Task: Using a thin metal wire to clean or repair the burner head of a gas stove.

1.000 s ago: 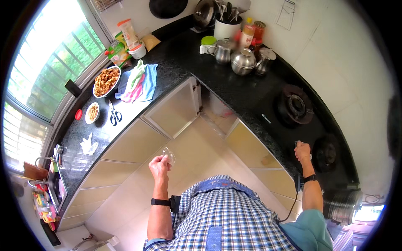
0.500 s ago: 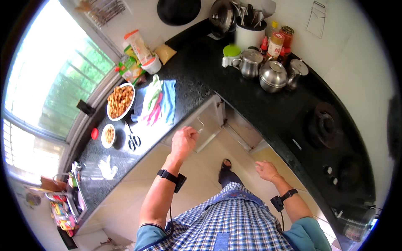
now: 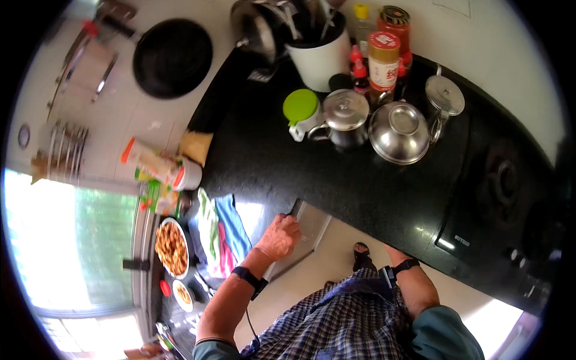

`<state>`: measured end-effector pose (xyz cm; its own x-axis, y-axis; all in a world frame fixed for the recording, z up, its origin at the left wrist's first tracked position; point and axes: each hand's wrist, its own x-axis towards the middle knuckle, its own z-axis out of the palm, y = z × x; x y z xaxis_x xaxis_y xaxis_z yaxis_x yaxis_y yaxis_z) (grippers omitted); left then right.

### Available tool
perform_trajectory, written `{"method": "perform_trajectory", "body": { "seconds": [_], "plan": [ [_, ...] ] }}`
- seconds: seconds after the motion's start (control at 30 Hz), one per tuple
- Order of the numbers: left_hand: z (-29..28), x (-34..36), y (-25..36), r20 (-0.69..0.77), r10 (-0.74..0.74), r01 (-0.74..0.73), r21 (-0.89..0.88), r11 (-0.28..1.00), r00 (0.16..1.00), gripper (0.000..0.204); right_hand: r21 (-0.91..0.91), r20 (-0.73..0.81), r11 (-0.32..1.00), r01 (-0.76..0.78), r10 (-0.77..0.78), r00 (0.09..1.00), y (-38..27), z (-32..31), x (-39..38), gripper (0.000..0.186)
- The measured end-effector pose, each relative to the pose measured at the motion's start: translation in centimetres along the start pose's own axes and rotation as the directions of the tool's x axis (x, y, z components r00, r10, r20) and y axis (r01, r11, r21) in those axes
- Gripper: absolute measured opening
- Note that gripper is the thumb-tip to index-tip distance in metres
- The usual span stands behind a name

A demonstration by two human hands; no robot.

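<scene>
My left hand [image 3: 280, 236] is closed, its fingers curled at the inner corner of the black counter [image 3: 264, 159], by the top of a pale cabinet door [image 3: 308, 233] that stands ajar. Whether anything is inside those fingers I cannot make out. Only the back end of my right hand [image 3: 393, 254] shows; the rest is under the right-hand counter's edge, fingers hidden. Folded blue, pink and green cloths [image 3: 223, 231] lie left of my left hand. Behind them sit a large bowl of brown food chunks [image 3: 171, 247] and a smaller bowl [image 3: 182, 296].
Along the back stand a white utensil holder [image 3: 321, 63], a green-lidded jar [image 3: 301, 109], a steel lidded pot [image 3: 346, 117], a steel bowl-shaped vessel [image 3: 398, 133] and several sauce bottles [image 3: 384, 60]. A stove [image 3: 501, 186] is at right. A black pan [image 3: 173, 58] hangs on the wall.
My view has turned rightward and moved nearer the back counter. My left hand has come up to the counter's corner by the door. My right hand has slipped mostly beneath the counter edge.
</scene>
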<state>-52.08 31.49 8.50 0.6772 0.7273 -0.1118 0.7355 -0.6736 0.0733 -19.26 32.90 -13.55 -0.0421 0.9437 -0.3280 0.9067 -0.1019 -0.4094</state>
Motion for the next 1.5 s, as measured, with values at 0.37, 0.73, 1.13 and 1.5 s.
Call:
{"method": "perform_trajectory", "body": {
  "seconds": [0.37, 0.73, 1.13, 1.5],
  "plan": [
    [2.6, 4.0, -5.3, 0.029, 0.278, -0.271, -0.139, 0.953, 0.96, 0.012, -0.021, -0.05, 0.982, -0.187, 0.186, 0.981, 3.4, 2.6, -4.4, 0.034],
    [2.8, 3.6, -5.6, 0.085, 0.219, -0.206, -0.14, 0.968, 0.972, 0.016, -0.049, -0.117, 0.972, -0.231, 0.224, 0.967, 2.6, 7.7, -5.3, 0.034],
    [3.0, 3.8, -5.4, 0.106, 0.217, -0.198, -0.17, 0.965, 0.97, 0.018, -0.052, -0.15, 0.971, -0.234, 0.224, 0.963, 2.2, 10.1, -1.4, 0.034],
    [3.2, 3.7, -5.2, 0.081, 0.205, -0.195, -0.121, 0.973, 0.975, 0.018, -0.035, -0.15, 0.978, -0.204, 0.196, 0.969, 2.7, 10.7, 0.8, 0.035]
  ]
}}
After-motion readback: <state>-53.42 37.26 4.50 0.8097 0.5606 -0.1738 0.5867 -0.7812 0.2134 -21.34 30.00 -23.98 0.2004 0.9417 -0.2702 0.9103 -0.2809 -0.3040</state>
